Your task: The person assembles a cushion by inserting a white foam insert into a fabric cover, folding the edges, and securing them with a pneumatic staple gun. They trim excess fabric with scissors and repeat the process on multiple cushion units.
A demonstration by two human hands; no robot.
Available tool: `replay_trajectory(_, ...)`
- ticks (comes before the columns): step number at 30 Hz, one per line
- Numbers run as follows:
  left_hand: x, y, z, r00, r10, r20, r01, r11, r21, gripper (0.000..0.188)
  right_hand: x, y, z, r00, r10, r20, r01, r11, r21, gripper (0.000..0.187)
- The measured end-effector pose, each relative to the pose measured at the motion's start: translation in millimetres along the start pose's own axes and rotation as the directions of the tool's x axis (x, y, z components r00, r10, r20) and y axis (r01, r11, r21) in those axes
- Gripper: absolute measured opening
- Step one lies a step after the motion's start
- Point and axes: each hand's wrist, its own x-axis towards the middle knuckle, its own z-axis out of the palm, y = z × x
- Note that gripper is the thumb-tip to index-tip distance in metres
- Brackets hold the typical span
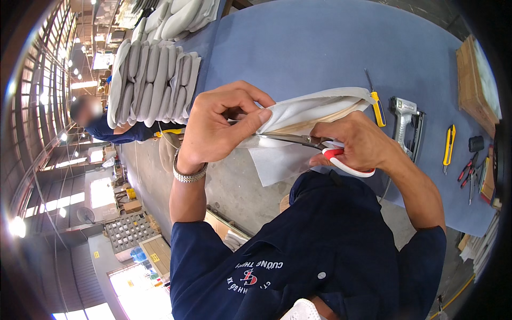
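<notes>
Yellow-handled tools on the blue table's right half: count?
2: a screwdriver left of the staple gun, and a utility knife right of it. The right hand could hide others.

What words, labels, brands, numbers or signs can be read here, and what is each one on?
Navy shirt: white lettering around a red emblem; I won't transcribe it.
Silver staple gun: small lettering; I won't transcribe it either.
Yellow signs at left: too small to read.

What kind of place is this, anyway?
Probably an upholstery workshop: grey padded pieces are piled up, a staple gun lies on the blue table, and the right hand holds scissors at white fabric.
</notes>
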Motion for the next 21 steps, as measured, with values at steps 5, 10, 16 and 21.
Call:
replay_trajectory(5,0.0,0.1,-0.7,0.998,-0.037,-0.058,0.035,0.999,-0.034,0.017,1.0,3.8,2.3,1.0,0.0,0.007,0.0,1.0,0.012,0.055)
replay_trajectory(10,4.4,-2.5,-3.0,0.989,-0.089,-0.116,0.088,0.996,-0.014,0.02,3.2,-9.0,-12.4,0.992,0.088,0.089,-0.084,0.996,-0.041,0.065)
replay_trajectory(16,8.3,-5.1,-4.6,0.986,-0.11,-0.128,0.107,0.994,-0.033,0.021,1.2,-4.7,-12.4,0.993,0.091,0.073,-0.086,0.994,-0.07,0.07)
replay_trajectory(21,10.2,-2.4,-0.5,0.988,-0.095,-0.123,0.089,0.994,-0.057,0.02,0.9,-3.5,-16.7,0.996,0.044,0.073,-0.042,0.999,-0.029,0.069)
